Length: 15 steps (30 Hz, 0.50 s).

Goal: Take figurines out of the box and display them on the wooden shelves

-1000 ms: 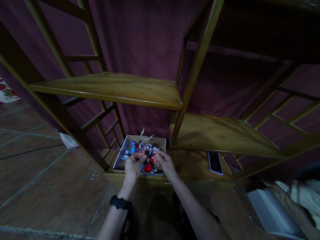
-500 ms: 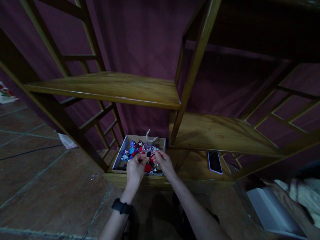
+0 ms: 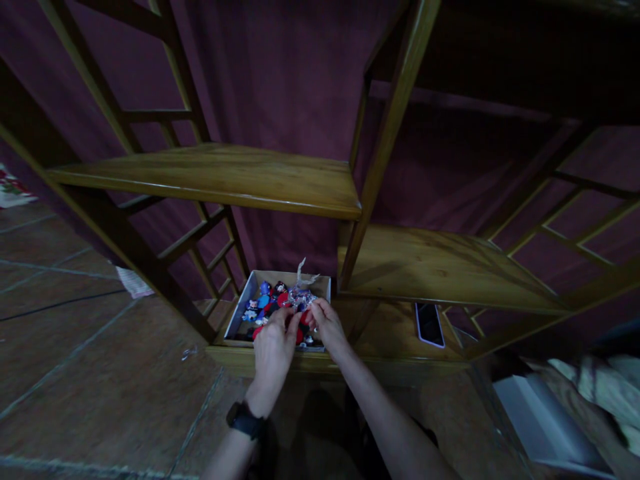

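Note:
A shallow white box (image 3: 239,308) stands on the low wooden shelf, holding several small red, blue, purple and black trinkets. My left hand (image 3: 275,340), with a dark watch (image 3: 245,420) on its wrist, is over the box's front with fingers pinched. My right hand (image 3: 326,325) is close beside it, fingers closed at the edge of a clear, shiny trinket with pale, upright, ribbon-like ends (image 3: 301,275). Fingers cover what lies between the two hands, so what the left pinches is unclear. Small blue figures (image 3: 251,311) lie at the box's left side.
Wooden shelves (image 3: 215,175) rise above and behind the box, with an upright post (image 3: 383,153) to its right. A phone (image 3: 430,325) lies on the lower right shelf. On the floor at right is an open pale box (image 3: 545,423) beside cloth.
My left hand has turned and shifted slightly right, its back now more upward. The clear trinket with pale ends has moved slightly right. My right hand has barely moved.

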{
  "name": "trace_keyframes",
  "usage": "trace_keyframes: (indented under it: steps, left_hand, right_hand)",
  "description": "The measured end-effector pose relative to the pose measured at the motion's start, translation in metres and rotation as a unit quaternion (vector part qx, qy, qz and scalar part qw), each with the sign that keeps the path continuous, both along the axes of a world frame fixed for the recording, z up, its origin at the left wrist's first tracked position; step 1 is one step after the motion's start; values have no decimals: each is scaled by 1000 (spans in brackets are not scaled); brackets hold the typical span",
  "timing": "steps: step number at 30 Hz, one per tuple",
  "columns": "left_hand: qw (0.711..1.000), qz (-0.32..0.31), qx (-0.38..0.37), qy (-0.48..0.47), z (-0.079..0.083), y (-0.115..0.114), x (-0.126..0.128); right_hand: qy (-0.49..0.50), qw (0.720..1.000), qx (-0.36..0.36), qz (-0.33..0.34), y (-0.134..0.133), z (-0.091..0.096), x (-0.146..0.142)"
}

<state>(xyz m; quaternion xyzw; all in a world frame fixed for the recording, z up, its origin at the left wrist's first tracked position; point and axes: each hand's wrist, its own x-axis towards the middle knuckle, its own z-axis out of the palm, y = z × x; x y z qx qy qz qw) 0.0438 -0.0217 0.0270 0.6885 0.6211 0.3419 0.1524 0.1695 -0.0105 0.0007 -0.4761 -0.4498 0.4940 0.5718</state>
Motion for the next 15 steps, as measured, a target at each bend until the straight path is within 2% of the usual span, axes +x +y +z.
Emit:
trace_keyframes:
  steps: [2,5,7,10,12,15]
  left_hand:
    - [1000,4,-11,-17,1,0,0]
    - [988,24,-21,-149,0,8,-2]
    - [961,21,-23,-276,-2,15,-2]
    - [902,-18,-83,-423,-2,22,-2]
    - [879,-33,-124,-459,0,23,-2]
    - [862,-53,-157,-479,2,21,-1]
  right_hand:
    - [4,1000,0,-11,1,-2,1]
    - [16,1000,4,-12,3,-4,2]
    - [21,1000,10,-8,3,-4,2]
    - [18,1000,13,9,2,-1,2]
    - [12,1000,8,23,0,1,1]
    - [4,1000,3,31,-3,5,0]
